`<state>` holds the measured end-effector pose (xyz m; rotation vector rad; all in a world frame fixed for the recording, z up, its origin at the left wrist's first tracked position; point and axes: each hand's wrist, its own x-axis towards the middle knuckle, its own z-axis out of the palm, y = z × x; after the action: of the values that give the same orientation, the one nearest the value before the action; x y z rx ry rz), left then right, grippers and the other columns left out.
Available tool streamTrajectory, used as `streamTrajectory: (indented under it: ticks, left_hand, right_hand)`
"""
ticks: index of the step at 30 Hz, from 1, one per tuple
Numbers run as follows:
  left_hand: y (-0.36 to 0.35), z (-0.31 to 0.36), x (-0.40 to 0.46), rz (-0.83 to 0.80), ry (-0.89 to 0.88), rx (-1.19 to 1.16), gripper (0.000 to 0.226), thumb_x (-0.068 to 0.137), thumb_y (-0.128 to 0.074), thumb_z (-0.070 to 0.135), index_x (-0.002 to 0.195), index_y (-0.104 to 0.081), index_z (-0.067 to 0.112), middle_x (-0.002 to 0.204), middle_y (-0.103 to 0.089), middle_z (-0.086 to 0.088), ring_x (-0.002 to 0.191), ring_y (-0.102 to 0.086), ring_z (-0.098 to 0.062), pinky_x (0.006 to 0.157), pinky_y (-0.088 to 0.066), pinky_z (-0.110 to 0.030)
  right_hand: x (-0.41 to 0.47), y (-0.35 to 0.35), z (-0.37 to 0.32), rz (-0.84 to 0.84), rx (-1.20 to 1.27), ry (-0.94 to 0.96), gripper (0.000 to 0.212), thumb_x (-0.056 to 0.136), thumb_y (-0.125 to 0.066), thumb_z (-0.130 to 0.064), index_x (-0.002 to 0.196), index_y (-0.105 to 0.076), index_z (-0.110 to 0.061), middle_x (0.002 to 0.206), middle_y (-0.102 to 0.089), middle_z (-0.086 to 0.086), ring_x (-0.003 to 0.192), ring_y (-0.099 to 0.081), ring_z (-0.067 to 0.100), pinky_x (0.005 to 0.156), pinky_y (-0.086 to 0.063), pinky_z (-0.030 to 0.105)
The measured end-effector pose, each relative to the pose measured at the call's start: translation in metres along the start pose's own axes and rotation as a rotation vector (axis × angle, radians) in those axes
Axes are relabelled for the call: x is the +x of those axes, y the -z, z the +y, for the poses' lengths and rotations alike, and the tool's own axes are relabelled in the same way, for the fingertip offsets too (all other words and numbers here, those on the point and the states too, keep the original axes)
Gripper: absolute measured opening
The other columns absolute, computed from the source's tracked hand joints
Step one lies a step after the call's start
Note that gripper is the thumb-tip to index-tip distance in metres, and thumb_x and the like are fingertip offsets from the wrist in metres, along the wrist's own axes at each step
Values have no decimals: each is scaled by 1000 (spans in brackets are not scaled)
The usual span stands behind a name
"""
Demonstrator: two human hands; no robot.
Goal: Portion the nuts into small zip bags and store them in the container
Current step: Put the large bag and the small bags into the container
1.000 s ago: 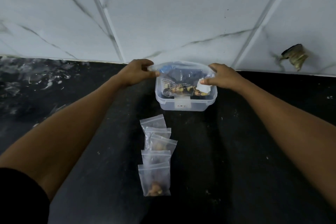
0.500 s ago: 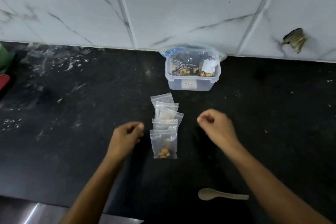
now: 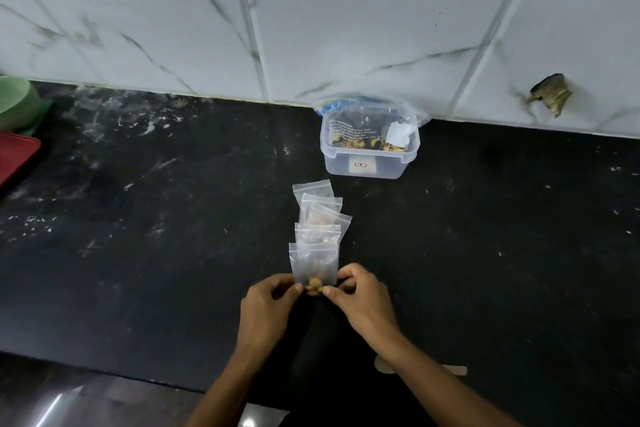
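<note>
The left hand (image 3: 266, 312) and right hand (image 3: 363, 302) each pinch a bottom corner of the nearest small clear zip bag (image 3: 314, 265), which lies on the black stone table (image 3: 173, 253) with a few nuts (image 3: 314, 288) bunched at its lower end. Its seal looks closed but I cannot be sure; lifted upside down, nuts could spill. It overlaps the row of other small clear bags (image 3: 320, 215), which may drag along. Near the table's back edge, the clear plastic container (image 3: 369, 149) is already occupied by a large nut bag (image 3: 363, 121), leaving little room. A wooden spoon (image 3: 453, 369) lies under the right forearm.
</note>
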<state>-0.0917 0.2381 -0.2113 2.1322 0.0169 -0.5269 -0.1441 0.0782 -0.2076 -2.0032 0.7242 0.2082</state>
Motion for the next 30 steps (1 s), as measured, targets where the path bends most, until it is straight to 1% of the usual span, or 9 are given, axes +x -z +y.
streamTrajectory:
  ticks: [3, 7, 11, 13, 15, 18, 22, 26, 30]
  left_hand:
    - [0, 2, -4, 14, -9, 5, 11, 90, -68, 23, 87, -75, 31, 81, -73, 15, 75, -67, 5, 66, -49, -14]
    - [10, 13, -18, 4, -54, -21, 17, 91, -66, 18, 84, -74, 31, 82, -73, 20, 80, -67, 4, 68, -48, -15]
    - [25, 48, -17, -49, -189, -3, 20, 91, -66, 15, 93, -74, 32, 87, -73, 21, 87, -66, 7, 75, -51, -14]
    - [28, 77, -1, -76, -270, 31, 20, 91, -65, 13, 98, -73, 30, 90, -70, 19, 89, -63, 13, 73, -47, -5]
    - [27, 110, 23, -90, -363, 64, 19, 91, -65, 12, 100, -72, 28, 90, -68, 21, 89, -61, 15, 73, -44, -1]
    - [20, 162, 61, -79, -505, 82, 16, 91, -66, 15, 101, -75, 23, 90, -72, 14, 82, -66, 5, 72, -50, -8]
    - [3, 224, 114, -78, -593, 71, 21, 93, -65, 20, 112, -72, 19, 99, -72, 9, 87, -66, 2, 81, -50, -9]
    - [-22, 259, 164, -70, -550, 8, 26, 95, -59, 16, 119, -68, 11, 111, -72, -4, 99, -68, -18, 95, -54, -38]
    - [-50, 264, 192, -190, -412, 28, 30, 93, -48, 0, 113, -70, 4, 114, -70, -14, 98, -69, -29, 91, -56, -45]
  right_hand:
    - [0, -2, -2, -18, -10, 2, 16, 80, -75, -32, 87, -62, -25, 82, -66, -10, 74, -62, 0, 61, -47, 15]
    - [-10, 8, -9, -84, -4, 47, 14, 79, -75, -31, 78, -62, -24, 87, -65, -10, 81, -61, 0, 68, -49, 16]
    - [-19, 42, -34, -203, 74, 134, 19, 77, -75, -40, 92, -62, -38, 92, -68, -16, 86, -63, -6, 71, -49, 13]
    - [-14, 66, -52, -192, 89, 195, 22, 78, -74, -42, 98, -66, -36, 90, -71, -14, 82, -65, -4, 70, -52, 17]
    - [-2, 91, -72, -149, 58, 239, 16, 81, -71, -39, 96, -68, -33, 84, -72, -10, 74, -68, 1, 60, -53, 21]
    - [27, 128, -101, -50, 0, 274, 6, 88, -65, -31, 94, -67, -30, 75, -72, -6, 62, -69, 5, 50, -52, 19]
    - [73, 171, -127, 141, 56, 248, 14, 91, -62, -23, 97, -70, -13, 77, -73, 4, 62, -71, 12, 53, -56, 24]
    - [124, 194, -132, 248, 210, 154, 13, 92, -60, -18, 90, -68, -8, 84, -72, 14, 66, -73, 24, 67, -62, 39]
    - [169, 194, -115, 304, 170, 59, 19, 88, -54, -15, 85, -70, -5, 81, -72, 14, 68, -72, 27, 71, -61, 44]
